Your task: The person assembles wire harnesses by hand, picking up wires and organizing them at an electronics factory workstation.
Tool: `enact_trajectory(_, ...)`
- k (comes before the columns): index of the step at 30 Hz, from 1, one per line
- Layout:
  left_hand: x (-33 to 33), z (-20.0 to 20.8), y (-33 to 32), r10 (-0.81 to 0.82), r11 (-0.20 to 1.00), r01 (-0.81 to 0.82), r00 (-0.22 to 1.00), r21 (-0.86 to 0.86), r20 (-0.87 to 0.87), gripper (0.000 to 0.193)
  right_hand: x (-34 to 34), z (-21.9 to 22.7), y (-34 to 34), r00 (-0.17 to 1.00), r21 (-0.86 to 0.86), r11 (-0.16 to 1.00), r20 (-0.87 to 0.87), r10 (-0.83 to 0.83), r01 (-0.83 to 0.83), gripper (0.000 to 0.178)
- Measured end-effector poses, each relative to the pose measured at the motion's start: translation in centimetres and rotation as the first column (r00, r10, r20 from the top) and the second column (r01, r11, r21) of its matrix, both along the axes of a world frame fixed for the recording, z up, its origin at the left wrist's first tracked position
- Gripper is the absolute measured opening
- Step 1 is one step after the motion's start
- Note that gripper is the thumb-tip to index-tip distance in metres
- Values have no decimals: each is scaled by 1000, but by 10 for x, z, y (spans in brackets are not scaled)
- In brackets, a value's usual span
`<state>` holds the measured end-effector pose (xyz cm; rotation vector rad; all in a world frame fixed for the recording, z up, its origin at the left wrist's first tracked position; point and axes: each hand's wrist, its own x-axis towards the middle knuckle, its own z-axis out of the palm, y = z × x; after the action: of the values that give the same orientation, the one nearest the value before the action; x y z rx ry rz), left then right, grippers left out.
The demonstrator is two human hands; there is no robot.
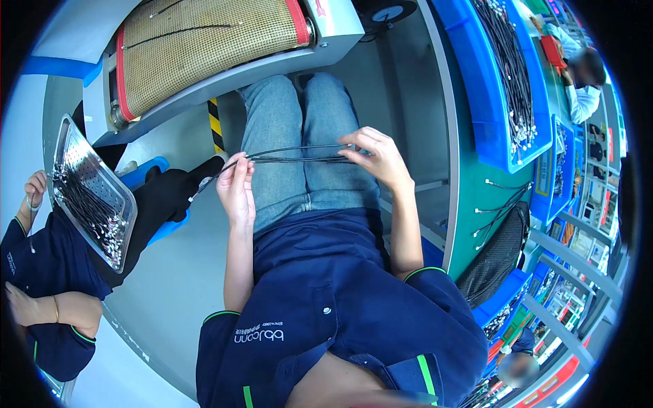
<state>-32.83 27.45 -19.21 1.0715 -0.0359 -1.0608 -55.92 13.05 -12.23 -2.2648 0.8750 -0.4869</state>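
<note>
Several thin black cables stretch between my two hands above my lap. At their left part, my left hand pinches them between thumb and fingers, and cable ends with small pale connectors stick out beyond it to the lower left. My right hand grips the other end of the cables with its fingertips. The cables run nearly level and a little apart from one another. Ahead of my hands, a mesh conveyor belt with red edges carries a few loose black cables.
A blue bin full of black cables stands on the green table to my right, with loose cables and a black mesh chair back nearby. At left, a co-worker sits beside a metal tray of cables.
</note>
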Motion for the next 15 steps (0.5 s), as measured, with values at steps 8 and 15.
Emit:
enact_trajectory(8,24,43,-9,-13,999,12,1000,-34,-23,17,27,73,-19,975,-62,976,-70,-212,208,22)
enact_trajectory(15,32,105,-42,-38,998,34,998,-62,-55,16,97,120,-26,985,-192,974,-143,91,-118,17)
